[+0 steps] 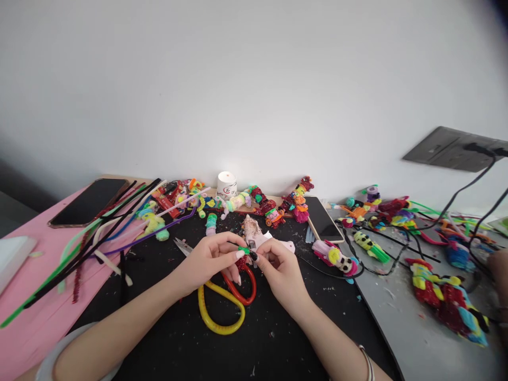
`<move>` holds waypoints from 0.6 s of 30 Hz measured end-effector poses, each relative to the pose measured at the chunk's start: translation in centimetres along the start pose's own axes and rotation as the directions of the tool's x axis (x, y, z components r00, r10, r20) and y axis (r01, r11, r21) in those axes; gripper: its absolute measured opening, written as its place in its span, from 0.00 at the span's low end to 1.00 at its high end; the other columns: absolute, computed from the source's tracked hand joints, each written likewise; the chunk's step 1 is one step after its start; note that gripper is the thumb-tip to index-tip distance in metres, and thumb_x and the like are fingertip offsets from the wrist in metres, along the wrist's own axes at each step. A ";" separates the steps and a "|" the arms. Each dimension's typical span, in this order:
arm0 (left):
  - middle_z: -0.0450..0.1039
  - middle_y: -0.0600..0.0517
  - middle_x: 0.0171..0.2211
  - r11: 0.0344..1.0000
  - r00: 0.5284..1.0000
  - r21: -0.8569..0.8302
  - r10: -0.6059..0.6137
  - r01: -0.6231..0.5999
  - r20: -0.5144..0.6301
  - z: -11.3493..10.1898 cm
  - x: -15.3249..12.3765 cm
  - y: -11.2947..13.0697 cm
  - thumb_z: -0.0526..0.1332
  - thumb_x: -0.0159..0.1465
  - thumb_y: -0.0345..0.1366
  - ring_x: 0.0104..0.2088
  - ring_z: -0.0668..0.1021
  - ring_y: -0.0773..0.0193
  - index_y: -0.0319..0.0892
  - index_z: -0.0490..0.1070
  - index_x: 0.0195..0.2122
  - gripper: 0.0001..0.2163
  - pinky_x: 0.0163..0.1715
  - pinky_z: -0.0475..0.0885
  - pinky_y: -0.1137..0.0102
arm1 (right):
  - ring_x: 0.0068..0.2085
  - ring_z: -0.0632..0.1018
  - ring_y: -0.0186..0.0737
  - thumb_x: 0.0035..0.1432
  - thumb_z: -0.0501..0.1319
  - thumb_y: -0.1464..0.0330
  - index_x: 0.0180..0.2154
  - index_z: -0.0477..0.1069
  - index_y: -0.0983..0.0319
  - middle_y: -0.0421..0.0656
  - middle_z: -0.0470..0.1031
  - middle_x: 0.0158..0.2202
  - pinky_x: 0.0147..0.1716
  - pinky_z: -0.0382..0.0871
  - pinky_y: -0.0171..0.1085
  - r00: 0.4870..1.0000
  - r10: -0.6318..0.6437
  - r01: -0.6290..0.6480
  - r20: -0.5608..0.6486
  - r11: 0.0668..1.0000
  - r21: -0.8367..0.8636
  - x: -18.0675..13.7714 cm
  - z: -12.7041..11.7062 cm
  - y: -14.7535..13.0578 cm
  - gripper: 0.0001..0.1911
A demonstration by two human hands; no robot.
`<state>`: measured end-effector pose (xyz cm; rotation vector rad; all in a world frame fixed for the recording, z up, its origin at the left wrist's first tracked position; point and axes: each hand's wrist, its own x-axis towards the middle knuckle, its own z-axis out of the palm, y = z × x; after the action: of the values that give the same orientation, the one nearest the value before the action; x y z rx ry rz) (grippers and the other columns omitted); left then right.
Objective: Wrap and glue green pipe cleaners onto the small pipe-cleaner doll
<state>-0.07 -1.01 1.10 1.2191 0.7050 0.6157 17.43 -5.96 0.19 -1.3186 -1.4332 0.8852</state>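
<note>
My left hand [210, 260] and my right hand [280, 269] meet over the black mat [170, 338], fingertips pinched together on a small green pipe-cleaner piece [244, 250]. Something red and fuzzy shows just beneath it, between the fingers. Under my hands lie scissors [222, 301] with one yellow and one red handle loop, blades pointing left. A pink glue gun [270, 243] rests just behind my right hand.
Long pipe cleaners [99, 233] fan across the pink table top at left beside a dark phone [89, 201]. Finished pipe-cleaner figures [273, 209] line the wall, near a white cup [227, 185]. A second phone [323, 219], cables and more figures [448, 301] lie right. Another person's hand [500, 275] shows at the right edge.
</note>
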 end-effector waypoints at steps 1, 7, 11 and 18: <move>0.76 0.55 0.24 1.000 1.000 0.016 0.013 -0.013 -0.003 0.0 0.0 0.0 0.60 0.61 0.36 0.19 0.78 0.68 0.41 0.67 0.38 0.06 0.21 0.71 0.76 | 0.26 0.66 0.33 0.56 0.58 0.70 0.26 0.67 0.62 0.38 0.65 0.26 0.24 0.59 0.32 1.000 -0.010 0.010 0.000 1.000 -0.011 0.0 0.0 0.0 0.06; 0.76 0.55 0.26 0.990 0.997 0.126 0.066 -0.060 -0.040 0.0 -0.1 -0.3 0.60 0.61 0.34 0.21 0.79 0.67 0.42 0.68 0.37 0.04 0.24 0.73 0.74 | 0.26 0.66 0.32 0.56 0.56 0.75 0.26 0.65 0.61 0.38 0.64 0.25 0.24 0.58 0.31 0.989 -0.145 0.143 -0.005 0.981 -0.131 -0.6 0.2 -0.4 0.07; 0.76 0.53 0.29 0.956 0.989 0.277 0.125 -0.098 -0.080 0.1 -0.2 -0.6 0.61 0.60 0.34 0.24 0.80 0.65 0.42 0.71 0.37 0.05 0.28 0.74 0.73 | 0.26 0.65 0.32 0.57 0.56 0.76 0.27 0.65 0.62 0.38 0.63 0.26 0.24 0.58 0.31 0.951 -0.307 0.304 0.029 0.919 -0.251 -1.0 0.4 -0.6 0.08; 0.74 0.56 0.23 0.987 0.988 0.122 0.118 -0.106 -0.101 -0.1 -0.1 0.0 0.59 0.62 0.36 0.22 0.79 0.67 0.43 0.67 0.38 0.05 0.25 0.72 0.75 | 0.34 0.71 0.37 0.58 0.53 0.76 0.35 0.67 0.61 0.42 0.69 0.32 0.34 0.65 0.35 0.917 -0.399 0.381 0.024 0.853 -0.358 -0.6 -0.8 -0.7 0.07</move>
<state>-0.20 -0.98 1.12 1.3476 0.7749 0.7466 17.96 -6.70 1.02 -1.2270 -1.7980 0.3258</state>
